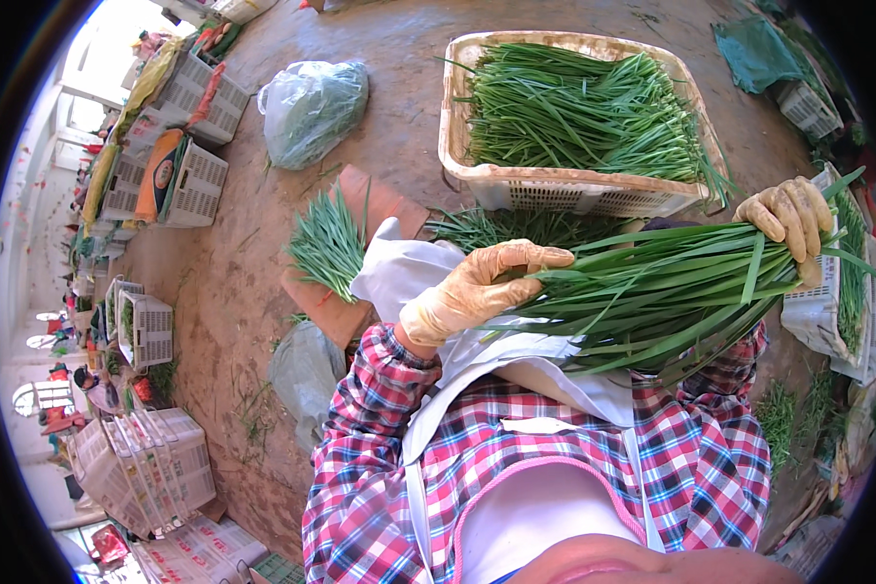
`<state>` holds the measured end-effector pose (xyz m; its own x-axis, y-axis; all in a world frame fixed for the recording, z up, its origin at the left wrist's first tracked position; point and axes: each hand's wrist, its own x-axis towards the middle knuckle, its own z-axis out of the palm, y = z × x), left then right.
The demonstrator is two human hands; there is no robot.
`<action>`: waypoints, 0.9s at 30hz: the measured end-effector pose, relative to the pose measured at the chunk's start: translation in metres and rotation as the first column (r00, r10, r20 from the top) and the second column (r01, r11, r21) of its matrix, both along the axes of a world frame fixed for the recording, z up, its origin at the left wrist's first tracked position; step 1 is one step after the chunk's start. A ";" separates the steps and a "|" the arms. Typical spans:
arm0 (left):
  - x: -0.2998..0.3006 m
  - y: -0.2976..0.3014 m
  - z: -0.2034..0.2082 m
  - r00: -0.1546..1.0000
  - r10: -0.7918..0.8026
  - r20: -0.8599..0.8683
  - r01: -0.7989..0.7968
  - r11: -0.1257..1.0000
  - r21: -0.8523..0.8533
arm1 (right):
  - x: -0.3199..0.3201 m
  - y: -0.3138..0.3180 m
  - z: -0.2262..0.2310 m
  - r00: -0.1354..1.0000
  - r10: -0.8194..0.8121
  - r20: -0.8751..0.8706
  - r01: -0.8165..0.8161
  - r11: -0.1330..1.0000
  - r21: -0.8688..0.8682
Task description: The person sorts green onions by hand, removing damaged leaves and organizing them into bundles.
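- Chive bundle [652, 292], a thick sheaf of long flat green leaves, lies across the person's lap, held in the air above the white apron [409, 273] and just in front of the cream plastic crate [574, 185] that is heaped with more loose chives.
- Left hand [472, 292], in a yellowish rubber glove, is curled around one end of the sheaf, fingers pressed together over the top and thumb tucked beneath, so the stalks are pinched into a tight neck there.
- Right hand [793, 216], gloved the same way, is closed over the opposite end, fingers wrapped down over the leaves; a few blades escape past it and stick up toward the right.
- Long axis runs nearly left to right across the view, tilted slightly so the right end sits higher than the left; which end is root and which is tip I cannot tell for sure, though the right end fans wider and looser.
- Doing this well, I judge, means keeping both grips firm but not crushing, holding the ends level so the stalks stay parallel, and gathering the stray blades at the right back into the sheaf.
- Nearby, a smaller chive bunch [329, 243] rests on a brown board [336, 311] on the ground, well apart from both hands.
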<state>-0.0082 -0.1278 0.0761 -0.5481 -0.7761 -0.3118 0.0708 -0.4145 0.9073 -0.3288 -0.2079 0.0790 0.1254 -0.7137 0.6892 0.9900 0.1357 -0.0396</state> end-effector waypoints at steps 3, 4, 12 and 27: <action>-0.002 -0.005 -0.002 0.999 -0.021 0.046 0.032 0.964 -0.263 | -0.006 -0.008 -0.006 0.997 0.078 0.005 -0.076 0.982 -0.176; -0.001 -0.005 -0.002 0.999 -0.021 0.046 0.032 0.965 -0.262 | -0.006 -0.010 -0.008 0.994 0.108 0.011 -0.103 0.972 -0.212; 0.006 -0.005 -0.014 0.941 0.182 0.286 -0.040 0.897 -0.440 | -0.005 0.004 0.008 0.997 0.057 0.059 -0.050 0.993 -0.110; 0.044 -0.010 -0.007 0.823 0.505 0.261 -0.404 0.843 -0.356 | -0.037 0.020 0.001 0.916 -0.346 -0.204 0.365 0.929 0.063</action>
<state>0.0354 -0.1378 0.0692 -0.0126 -0.9891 -0.1466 -0.1370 -0.1435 0.9801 -0.3659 -0.1877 0.0802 -0.0303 -0.7973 0.6028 0.9495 -0.2113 -0.2318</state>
